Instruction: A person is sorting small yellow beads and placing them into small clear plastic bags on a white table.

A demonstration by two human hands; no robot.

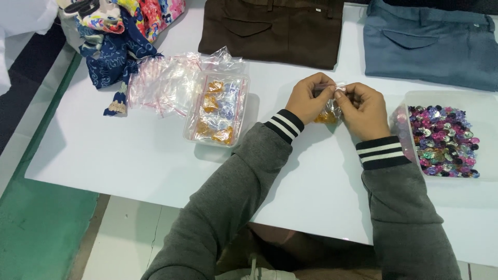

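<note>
A small clear bag (328, 111) with orange bits inside is held above the table (129, 150) by both hands, left hand (309, 98) and right hand (364, 110), its top pinched shut, so a firm press seems needed next

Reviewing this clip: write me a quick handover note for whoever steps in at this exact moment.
Left hand and right hand: both pinch the top edge of a small clear bag above the white table; amber pieces sit at its bottom.
Done: filled bags lie in the clear tray on the left.
Left: whether the held bag is sealed cannot be told; empty bags lie beside that tray, and the container of mixed sequins on the right is full.
</note>
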